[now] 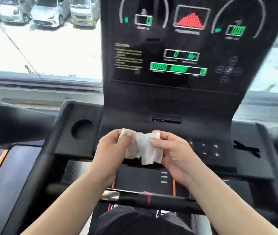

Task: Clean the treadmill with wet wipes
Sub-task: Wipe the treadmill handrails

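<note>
Through the window at far left, parked cars stand in a row outside. Nearer, on the left wing of the treadmill's black deck, sits a round cup holder. Just right of it the left hand pinches the left end of a crumpled white wet wipe, thumb and fingers curled on it. The wipe is stretched between both hands, held in the air just above the deck, below the upright treadmill console, whose green and red readouts are lit. The right hand grips the wipe's right end between thumb and curled fingers. Right of that hand, a small keypad with plus and minus marks lies on the deck. Below both forearms a black handlebar with a silver sensor patch runs across.
</note>
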`<state>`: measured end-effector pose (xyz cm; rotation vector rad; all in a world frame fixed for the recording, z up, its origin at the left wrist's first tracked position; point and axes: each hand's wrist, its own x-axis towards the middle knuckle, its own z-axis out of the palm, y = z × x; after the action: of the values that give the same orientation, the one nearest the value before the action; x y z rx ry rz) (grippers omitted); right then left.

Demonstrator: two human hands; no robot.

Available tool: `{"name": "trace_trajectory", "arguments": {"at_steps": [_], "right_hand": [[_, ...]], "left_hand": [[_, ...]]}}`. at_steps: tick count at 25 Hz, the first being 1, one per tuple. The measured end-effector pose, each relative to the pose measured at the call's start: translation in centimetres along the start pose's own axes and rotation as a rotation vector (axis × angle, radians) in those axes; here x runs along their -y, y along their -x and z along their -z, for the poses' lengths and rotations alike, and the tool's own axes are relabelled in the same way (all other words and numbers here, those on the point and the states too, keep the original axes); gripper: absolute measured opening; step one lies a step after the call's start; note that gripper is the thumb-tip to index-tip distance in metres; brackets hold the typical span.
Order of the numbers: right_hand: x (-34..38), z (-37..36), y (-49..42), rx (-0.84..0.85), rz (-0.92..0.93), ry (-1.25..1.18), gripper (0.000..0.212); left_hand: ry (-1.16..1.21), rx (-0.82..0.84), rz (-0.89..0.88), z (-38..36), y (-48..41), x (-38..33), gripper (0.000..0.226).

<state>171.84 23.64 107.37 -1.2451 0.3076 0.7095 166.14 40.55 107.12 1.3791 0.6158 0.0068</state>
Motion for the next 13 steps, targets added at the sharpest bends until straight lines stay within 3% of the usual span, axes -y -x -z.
{"name": "trace_trajectory", "arguments": {"at_steps": [5, 13], "right_hand": [[3.6, 10.2, 3.6, -0.179, 0.055, -0.123, 0.012], [5.6, 24.4, 8.0, -0.344, 0.189, -0.422, 0.03]], "left_hand": [[0.118, 0.193, 0.183, -12.8, 1.6, 0.0, 0.019], [0.147, 0.27, 0.357, -26.0, 1.9, 1.8, 0.028]]}}
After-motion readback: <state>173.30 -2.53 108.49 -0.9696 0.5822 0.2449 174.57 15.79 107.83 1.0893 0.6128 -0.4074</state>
